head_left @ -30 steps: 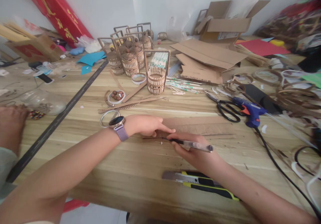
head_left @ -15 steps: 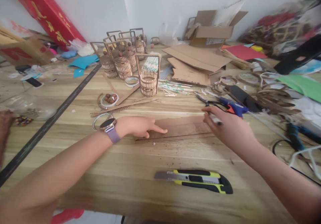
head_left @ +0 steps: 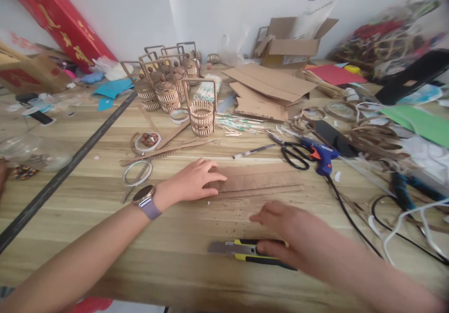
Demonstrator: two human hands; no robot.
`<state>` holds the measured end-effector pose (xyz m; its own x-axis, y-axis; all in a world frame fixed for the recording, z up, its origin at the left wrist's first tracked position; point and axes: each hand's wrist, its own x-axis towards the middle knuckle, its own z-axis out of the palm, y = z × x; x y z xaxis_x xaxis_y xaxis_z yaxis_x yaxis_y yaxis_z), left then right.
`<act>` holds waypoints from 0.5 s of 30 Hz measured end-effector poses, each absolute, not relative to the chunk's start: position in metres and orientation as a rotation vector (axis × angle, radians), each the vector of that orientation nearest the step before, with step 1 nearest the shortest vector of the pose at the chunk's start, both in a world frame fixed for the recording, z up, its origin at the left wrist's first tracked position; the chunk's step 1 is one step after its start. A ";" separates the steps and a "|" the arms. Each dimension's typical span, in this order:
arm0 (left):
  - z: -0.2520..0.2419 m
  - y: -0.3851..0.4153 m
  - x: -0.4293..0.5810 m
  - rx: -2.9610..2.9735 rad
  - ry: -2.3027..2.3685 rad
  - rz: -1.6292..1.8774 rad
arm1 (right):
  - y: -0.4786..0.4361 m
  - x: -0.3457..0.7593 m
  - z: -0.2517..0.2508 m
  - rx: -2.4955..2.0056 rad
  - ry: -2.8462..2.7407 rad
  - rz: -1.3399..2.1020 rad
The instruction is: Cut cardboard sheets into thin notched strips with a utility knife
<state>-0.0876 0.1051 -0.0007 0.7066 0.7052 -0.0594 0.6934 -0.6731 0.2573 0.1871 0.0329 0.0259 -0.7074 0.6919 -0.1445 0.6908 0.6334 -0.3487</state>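
Note:
My left hand (head_left: 198, 179), with a watch (head_left: 144, 196) on its wrist, rests with spread fingers on the left end of a brown cardboard strip (head_left: 259, 180). Over the yellow-and-black utility knife (head_left: 242, 250) hovers my right hand (head_left: 284, 233), blurred, its thumb and fingers apart around the handle. It hides much of the knife, whose blade points left; no grip on it shows. Beyond the strip lies a pen (head_left: 253, 151), beside black-handled scissors (head_left: 294, 156).
A blue glue gun (head_left: 322, 154) with a black cord lies at right. Several small stick-walled buckets (head_left: 168, 95) stand at the back, one (head_left: 202, 116) nearer. Tape rings (head_left: 137, 172), cardboard sheets (head_left: 270, 83) and a dark strip (head_left: 87, 140) lie about. Part of another person's hand (head_left: 3, 172) shows at far left.
The pen has left my right hand and lies beyond the strip. My right hand has come down and nearer, over the utility knife. My left hand stays on the strip, fingers more spread.

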 end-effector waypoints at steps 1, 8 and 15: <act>-0.002 0.107 -0.087 2.663 1.122 0.068 | 0.021 0.186 0.023 -1.181 -2.856 0.602; -0.006 0.114 -0.080 2.777 1.301 0.056 | -0.005 0.179 -0.010 -1.143 -2.775 0.299; -0.004 0.083 -0.069 2.812 1.351 0.154 | 0.002 0.199 0.003 -1.384 -2.503 0.662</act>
<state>-0.0690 0.0835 -0.0044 0.6207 0.7799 0.0808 0.7781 -0.6254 0.0592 0.1988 0.0024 0.0034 -0.5389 0.8416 -0.0362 0.7493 0.4594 -0.4769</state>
